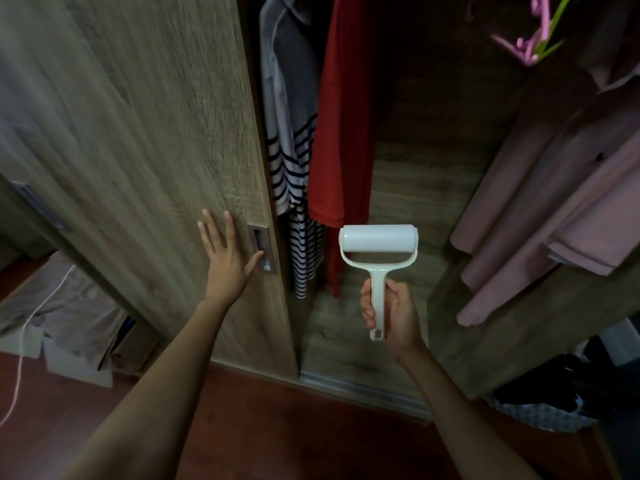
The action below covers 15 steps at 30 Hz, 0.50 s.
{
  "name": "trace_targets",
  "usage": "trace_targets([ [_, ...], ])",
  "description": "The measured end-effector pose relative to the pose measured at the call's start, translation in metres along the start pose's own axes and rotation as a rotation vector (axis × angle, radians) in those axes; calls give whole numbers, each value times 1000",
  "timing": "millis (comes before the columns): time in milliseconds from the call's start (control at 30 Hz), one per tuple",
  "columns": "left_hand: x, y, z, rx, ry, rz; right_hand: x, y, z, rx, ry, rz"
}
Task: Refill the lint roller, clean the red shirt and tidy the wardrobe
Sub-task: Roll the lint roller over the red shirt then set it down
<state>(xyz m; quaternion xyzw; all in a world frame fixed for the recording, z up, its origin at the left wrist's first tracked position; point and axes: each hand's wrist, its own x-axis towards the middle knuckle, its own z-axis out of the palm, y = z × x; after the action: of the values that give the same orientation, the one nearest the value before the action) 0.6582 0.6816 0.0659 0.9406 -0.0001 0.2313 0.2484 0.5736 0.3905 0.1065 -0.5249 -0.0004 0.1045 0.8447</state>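
One lint roller [378, 258], handle upright in the closed right hand [398, 317], its roll lying crosswise just below the hem of the one red shirt [341, 133] (the nearer hand to it). Left hand [227, 258], fingers spread and holding nothing, lies flat on the sliding door [138, 133] with its thumb at the recessed pull [261, 249]. Beyond: one striped garment [294, 174] left of the shirt, pink garments [554, 202] well right.

A grey top with navy stripes [291, 140] hangs at twelve o'clock. Pale pink garments [554, 202] drape at three o'clock. A white cord [31, 317] trails over beige fabric [69, 306] at nine o'clock. Purple hangers [530, 43], perhaps, show blurred at one o'clock.
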Motion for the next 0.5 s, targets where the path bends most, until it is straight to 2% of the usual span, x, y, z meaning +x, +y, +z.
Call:
trace_targets([
  [333,-3,11,-8,-77,32,-29,1,-9,1,22,27,7],
  [500,-6,74,-19,-163,303,255,2,-13,-8,55,30,-37],
])
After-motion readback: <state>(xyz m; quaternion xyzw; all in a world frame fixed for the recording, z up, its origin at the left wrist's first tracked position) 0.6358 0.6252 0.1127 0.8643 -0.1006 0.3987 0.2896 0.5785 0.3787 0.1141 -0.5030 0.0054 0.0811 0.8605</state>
